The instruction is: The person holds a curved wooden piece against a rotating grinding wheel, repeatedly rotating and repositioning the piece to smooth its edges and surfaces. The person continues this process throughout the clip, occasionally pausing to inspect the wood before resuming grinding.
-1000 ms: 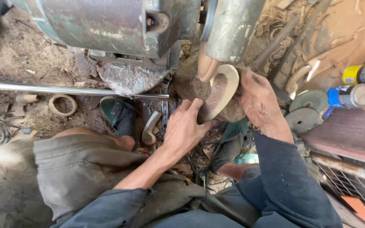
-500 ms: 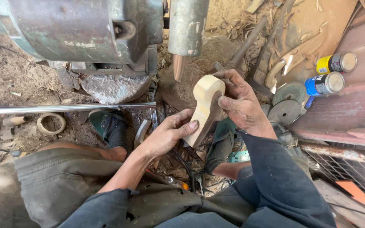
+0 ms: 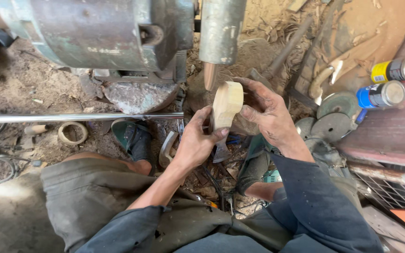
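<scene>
Both my hands hold a pale carved wooden piece (image 3: 227, 104), rounded at the top and narrow below. My left hand (image 3: 197, 140) grips its lower part with thumb and fingers. My right hand (image 3: 264, 111) wraps around its right side. The piece sits just below a conical sanding tip (image 3: 209, 76) that juts from a grey metal drum (image 3: 221, 28) on a large green-grey motor (image 3: 99, 33). The wood stands a little apart from the tip.
A shiny metal rod (image 3: 76, 117) runs across at left. Beside my sandalled feet (image 3: 134, 140) lie a wooden ring (image 3: 72, 133) and scraps. At right are grey discs (image 3: 338, 117), two spray cans (image 3: 383, 93), and a wire mesh (image 3: 390, 192).
The wooden piece has come off the sanding tip and turned upright in my hands. The view has shifted slightly right and closer.
</scene>
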